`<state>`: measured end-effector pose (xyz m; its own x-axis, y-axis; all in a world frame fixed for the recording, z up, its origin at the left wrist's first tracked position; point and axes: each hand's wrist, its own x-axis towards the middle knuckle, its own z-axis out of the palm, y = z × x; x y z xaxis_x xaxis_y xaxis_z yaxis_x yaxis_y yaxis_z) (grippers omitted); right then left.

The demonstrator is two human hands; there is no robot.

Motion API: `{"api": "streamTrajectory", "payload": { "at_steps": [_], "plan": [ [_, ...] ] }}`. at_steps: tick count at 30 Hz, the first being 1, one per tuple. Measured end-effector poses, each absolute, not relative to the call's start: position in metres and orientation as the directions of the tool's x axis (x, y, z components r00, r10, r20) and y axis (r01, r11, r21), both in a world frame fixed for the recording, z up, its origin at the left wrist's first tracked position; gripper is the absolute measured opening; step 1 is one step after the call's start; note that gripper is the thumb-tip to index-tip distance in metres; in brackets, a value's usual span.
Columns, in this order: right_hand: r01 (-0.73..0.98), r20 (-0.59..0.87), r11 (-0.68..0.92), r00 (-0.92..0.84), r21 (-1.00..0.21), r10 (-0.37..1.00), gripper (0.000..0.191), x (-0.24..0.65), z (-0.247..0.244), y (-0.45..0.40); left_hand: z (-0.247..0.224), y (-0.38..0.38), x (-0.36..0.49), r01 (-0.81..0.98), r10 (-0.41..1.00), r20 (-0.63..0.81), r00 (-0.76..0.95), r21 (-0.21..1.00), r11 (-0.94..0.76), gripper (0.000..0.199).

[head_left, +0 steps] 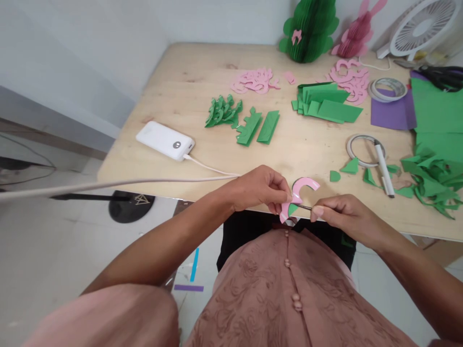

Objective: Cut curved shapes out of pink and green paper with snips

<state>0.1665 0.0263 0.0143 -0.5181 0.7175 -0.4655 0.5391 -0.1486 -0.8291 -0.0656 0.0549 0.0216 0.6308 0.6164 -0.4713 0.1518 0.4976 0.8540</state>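
Note:
Near the table's front edge, my left hand [265, 190] pinches a curved pink paper cutout [306, 184] between thumb and fingers. A small green piece [292, 208] shows against the cutout's lower part. My right hand [342, 213] is closed round a thin, dark, pointed tool [303, 206], its tip touching or just beside the cutout. Most of the tool is hidden in my fingers, so its exact kind cannot be made out.
Folded green paper strips [327, 101], pink cutouts [253, 81] and green scraps [434, 180] lie on the table. A power bank [164, 140] trails a cable leftward. Tape rolls [388, 90], a marker [384, 168], scissors [441, 77] and a fan [423, 29] are to the right.

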Motion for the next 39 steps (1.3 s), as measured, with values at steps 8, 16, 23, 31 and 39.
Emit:
{"api": "streamTrajectory", "payload": {
  "at_steps": [8, 16, 23, 31, 39],
  "plan": [
    [0.537, -0.476, -0.161, -0.523, -0.828, 0.707, 0.045, 0.167, 0.014, 0.029, 0.024, 0.059, -0.067, 0.177, 0.6, -0.461, 0.654, 0.864, 0.471, 0.008],
    [0.517, -0.452, -0.152, -0.524, -0.842, 0.722, 0.041, 0.168, 0.01, 0.029, 0.023, 0.059, -0.067, 0.173, 0.605, -0.465, 0.647, 0.862, 0.477, 0.006],
    [0.515, -0.447, -0.171, -0.478, -0.84, 0.756, 0.038, 0.17, 0.01, 0.028, 0.021, 0.059, -0.068, 0.132, 0.639, -0.451, 0.623, 0.866, 0.483, 0.005],
    [0.472, -0.404, -0.175, -0.442, -0.864, 0.801, 0.042, 0.171, 0.011, 0.024, 0.011, 0.056, -0.069, 0.015, 0.722, -0.425, 0.545, 0.867, 0.499, 0.009],
    [0.322, -0.331, -0.239, -0.273, -0.916, 0.903, 0.04, 0.166, -0.009, 0.01, 0.005, 0.038, -0.06, -0.17, 0.87, -0.374, 0.322, 0.881, 0.442, 0.013]
  ]
}}
